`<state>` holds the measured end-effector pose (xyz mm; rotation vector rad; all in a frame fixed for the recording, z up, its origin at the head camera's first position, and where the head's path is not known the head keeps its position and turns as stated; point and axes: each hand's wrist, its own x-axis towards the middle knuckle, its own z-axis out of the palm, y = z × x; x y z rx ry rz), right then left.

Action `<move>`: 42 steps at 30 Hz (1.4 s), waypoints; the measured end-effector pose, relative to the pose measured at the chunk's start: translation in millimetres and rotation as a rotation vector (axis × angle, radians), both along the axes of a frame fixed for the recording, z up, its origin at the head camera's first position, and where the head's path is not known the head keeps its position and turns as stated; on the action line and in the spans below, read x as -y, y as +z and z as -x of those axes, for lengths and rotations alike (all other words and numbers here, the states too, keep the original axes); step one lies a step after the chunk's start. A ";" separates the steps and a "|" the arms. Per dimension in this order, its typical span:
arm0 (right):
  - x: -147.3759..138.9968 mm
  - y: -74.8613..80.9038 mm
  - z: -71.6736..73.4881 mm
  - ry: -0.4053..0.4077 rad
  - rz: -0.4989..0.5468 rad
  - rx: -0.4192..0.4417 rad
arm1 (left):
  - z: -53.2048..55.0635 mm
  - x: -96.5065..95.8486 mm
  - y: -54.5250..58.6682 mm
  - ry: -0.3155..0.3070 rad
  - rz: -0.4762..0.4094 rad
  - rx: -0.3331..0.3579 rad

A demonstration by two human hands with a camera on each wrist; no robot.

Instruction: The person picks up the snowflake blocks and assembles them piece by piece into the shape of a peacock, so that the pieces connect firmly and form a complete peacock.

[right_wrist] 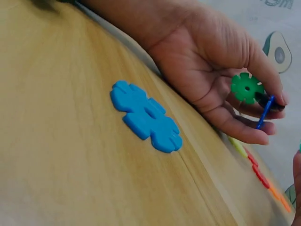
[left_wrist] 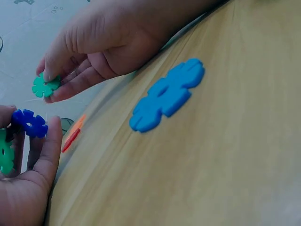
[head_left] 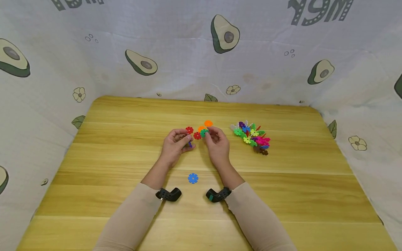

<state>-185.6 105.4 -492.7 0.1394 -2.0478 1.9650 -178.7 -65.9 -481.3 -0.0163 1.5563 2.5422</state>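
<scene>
- The fingers of the left hand [head_left: 173,145] hide most of its pieces in the head view.
- In the right wrist view, the dark piece [right_wrist: 278,107] is partly covered by a dark blue disc [right_wrist: 265,113].
- The left wrist view's edge crops the left green disc [left_wrist: 5,153].
- The right hand [head_left: 218,148] partly covers the right green disc [head_left: 203,132], which overlaps an orange disc [head_left: 201,129].
- In the cluster [head_left: 253,137] at right, pieces overlap, too small to count.
- Both sleeves [head_left: 132,216] run off the near edge.
- Far-left lettering [head_left: 75,3] is cut off.
</scene>
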 end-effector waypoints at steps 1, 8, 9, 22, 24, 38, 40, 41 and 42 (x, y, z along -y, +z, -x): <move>0.1 0.5 0.0 0.017 0.048 0.010 | 0.1 -0.1 0.1 -0.004 0.014 0.003; 1.3 3.1 -1.5 0.115 0.098 0.023 | -0.4 -0.4 1.4 -0.061 0.157 -0.006; 1.4 3.3 -1.8 0.130 0.090 0.023 | -0.7 -0.6 2.0 -0.068 0.165 -0.011; -1.8 5.3 -3.2 0.266 0.160 0.032 | -2.4 3.2 -0.7 -0.202 0.112 -0.068; -1.7 5.7 -3.2 0.279 0.158 0.042 | -1.6 3.5 -1.4 -0.213 0.112 -0.055; 0.8 6.1 -3.8 0.278 -0.011 0.064 | -3.3 5.4 0.1 -0.261 0.040 -0.062; 1.3 5.3 -4.2 0.275 -0.035 0.054 | -3.1 5.4 -0.7 -0.265 0.016 -0.064; 1.7 5.5 -4.7 0.273 -0.045 0.048 | -2.8 5.3 -1.2 -0.269 0.002 -0.062; 2.0 5.1 -5.1 0.270 -0.050 0.042 | -2.8 5.3 -1.2 -0.269 -0.010 -0.057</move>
